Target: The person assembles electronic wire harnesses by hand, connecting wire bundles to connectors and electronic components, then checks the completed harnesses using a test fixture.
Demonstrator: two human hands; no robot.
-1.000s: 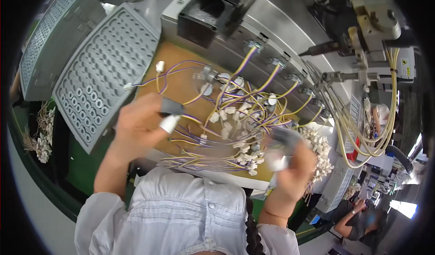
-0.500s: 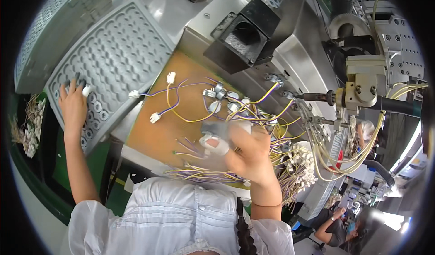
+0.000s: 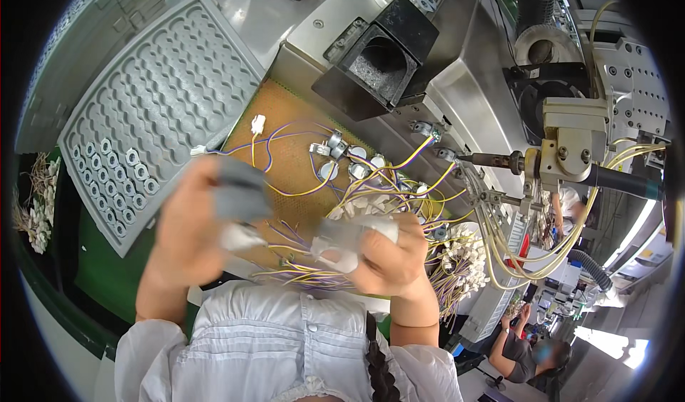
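Note:
My left hand [image 3: 187,230], smeared by motion, is over the board's near left corner. Dark grey covers sit on its fingers, and a pale patch shows by the thumb. Whether it holds anything cannot be told. Close to it, my right hand [image 3: 399,259] has curled, pinched fingers with pale covers; what lies between them is hidden. Beneath and beyond the hands, purple and yellow wires [image 3: 296,191] with white connectors [image 3: 258,124] lie on the brown board [image 3: 285,106]. Several small silver round parts [image 3: 328,171] sit among them.
A grey moulded tray [image 3: 168,66] stands at the left, with several ring-shaped parts [image 3: 112,188] in its near corner. A metal machine with a black hood [image 3: 382,63] stands beyond the board. At the right are a tool head [image 3: 564,141], hanging wires and a wire bundle [image 3: 464,259]; another person [image 3: 524,348] sits farther off.
My left hand has come off the tray, rightward and nearer to me, uncovering more rings. The right hand stays near the same place, less blurred now. The view has shifted slightly.

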